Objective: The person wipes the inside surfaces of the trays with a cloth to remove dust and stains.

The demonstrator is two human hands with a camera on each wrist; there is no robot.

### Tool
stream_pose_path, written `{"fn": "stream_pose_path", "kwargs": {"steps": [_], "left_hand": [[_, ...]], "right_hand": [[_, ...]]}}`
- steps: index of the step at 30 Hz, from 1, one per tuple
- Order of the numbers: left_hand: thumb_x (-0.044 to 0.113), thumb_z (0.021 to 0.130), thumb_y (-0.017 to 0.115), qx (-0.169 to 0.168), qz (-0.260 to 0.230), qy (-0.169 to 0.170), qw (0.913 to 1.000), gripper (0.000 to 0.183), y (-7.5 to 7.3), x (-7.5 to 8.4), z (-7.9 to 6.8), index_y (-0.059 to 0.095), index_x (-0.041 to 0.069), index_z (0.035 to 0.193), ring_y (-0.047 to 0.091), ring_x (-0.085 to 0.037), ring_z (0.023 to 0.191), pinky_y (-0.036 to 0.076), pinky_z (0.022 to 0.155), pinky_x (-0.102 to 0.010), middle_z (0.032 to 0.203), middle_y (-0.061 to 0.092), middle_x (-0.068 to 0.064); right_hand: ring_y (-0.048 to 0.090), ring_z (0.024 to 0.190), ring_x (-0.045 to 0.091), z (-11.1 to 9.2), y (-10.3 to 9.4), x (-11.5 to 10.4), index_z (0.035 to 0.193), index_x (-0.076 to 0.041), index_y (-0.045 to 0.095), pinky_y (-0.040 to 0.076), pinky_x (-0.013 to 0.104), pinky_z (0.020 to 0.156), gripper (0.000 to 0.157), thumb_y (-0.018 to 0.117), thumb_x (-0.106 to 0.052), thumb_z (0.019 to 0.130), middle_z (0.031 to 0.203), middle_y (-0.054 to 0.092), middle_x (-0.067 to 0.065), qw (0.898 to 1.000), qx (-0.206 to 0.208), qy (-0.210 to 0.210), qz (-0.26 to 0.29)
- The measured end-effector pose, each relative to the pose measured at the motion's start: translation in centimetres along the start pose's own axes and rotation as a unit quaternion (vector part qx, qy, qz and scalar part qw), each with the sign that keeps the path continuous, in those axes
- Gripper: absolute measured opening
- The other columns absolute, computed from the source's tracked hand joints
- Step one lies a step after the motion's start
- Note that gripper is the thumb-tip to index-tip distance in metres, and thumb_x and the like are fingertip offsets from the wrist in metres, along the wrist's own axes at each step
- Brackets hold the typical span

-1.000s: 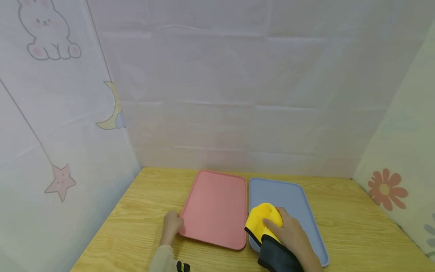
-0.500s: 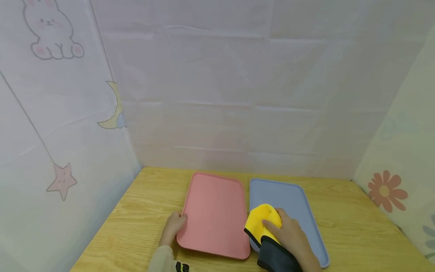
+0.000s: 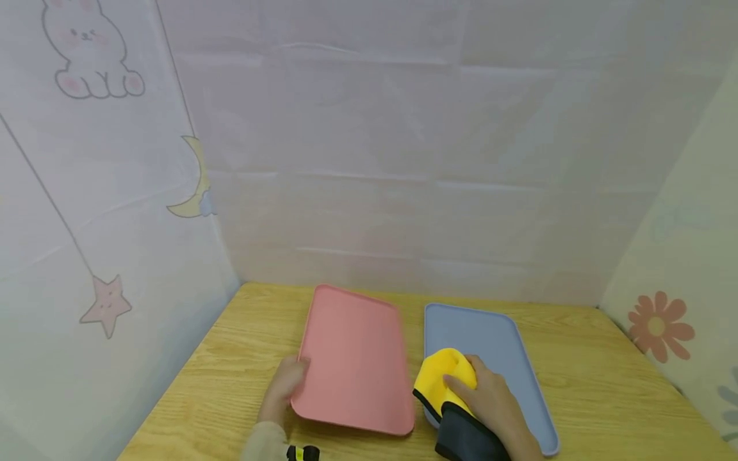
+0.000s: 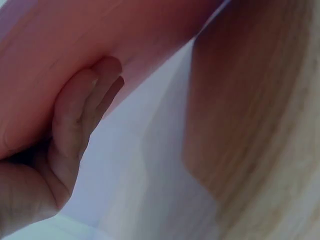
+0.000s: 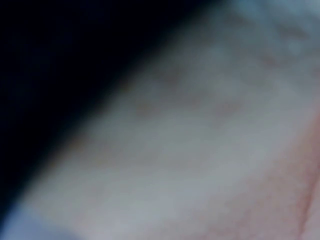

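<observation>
My left hand (image 3: 285, 382) grips the left edge of a pink rectangular tray (image 3: 354, 358), which is tilted and raised off the table. In the left wrist view the fingers (image 4: 72, 112) lie against the tray's underside (image 4: 115, 30), and wood shows apart from it. My right hand (image 3: 493, 397) holds a folded cloth (image 3: 445, 373), yellow on one side and dark grey on the other, with black edging. Behind and beneath that hand lies a blue tray (image 3: 478, 330), partly covered by the cloth and hand. The right wrist view is a blur of dark cloth and skin.
The wooden table (image 3: 599, 384) extends to both sides of the trays. A pale fabric backdrop (image 3: 369, 160) stands behind it and along both sides, printed with a rabbit, a moon, a star and flowers.
The pink tray has come up off the table, tilted, and shifted left, away from the blue tray. My left hand moved left with it. The right hand with the cloth has barely moved.
</observation>
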State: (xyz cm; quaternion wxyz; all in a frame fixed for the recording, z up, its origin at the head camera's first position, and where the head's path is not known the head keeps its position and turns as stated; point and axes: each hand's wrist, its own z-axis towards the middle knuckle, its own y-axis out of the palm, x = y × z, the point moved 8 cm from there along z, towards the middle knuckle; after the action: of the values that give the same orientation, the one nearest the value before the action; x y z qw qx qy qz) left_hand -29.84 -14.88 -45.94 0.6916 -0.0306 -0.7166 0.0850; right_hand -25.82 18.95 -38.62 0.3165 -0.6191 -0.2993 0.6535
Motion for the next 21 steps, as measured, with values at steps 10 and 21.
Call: {"fn": "stream_pose_path", "kwargs": {"steps": [10,21], "left_hand": [[0.004,0.093,0.031,0.026,-0.054,0.029,0.9978,0.028,-0.2,3.8,-1.9,0.050,-0.017,0.089,0.052,-0.014,0.054,0.045,0.052,-0.029,0.063,0.052,-0.004],[0.006,0.094,0.035,0.001,-0.065,0.055,0.9964,0.025,4.0,6.9,-4.9,0.051,-0.014,0.090,0.048,-0.013,0.051,0.044,0.047,-0.026,0.061,0.049,-0.003]], "right_hand": [[0.050,0.066,0.017,0.4,0.0,-0.2,0.120,0.001,0.047,0.040,0.032,0.055,0.064,0.061,-0.046,0.079,0.086,0.060,0.008,1.000,0.000,-0.009,-0.001],[0.047,0.061,0.015,1.0,-1.0,-2.9,0.120,-0.003,0.047,0.038,0.030,0.054,0.061,0.060,-0.047,0.080,0.076,0.056,0.005,0.999,0.028,-0.045,-0.010]]}}
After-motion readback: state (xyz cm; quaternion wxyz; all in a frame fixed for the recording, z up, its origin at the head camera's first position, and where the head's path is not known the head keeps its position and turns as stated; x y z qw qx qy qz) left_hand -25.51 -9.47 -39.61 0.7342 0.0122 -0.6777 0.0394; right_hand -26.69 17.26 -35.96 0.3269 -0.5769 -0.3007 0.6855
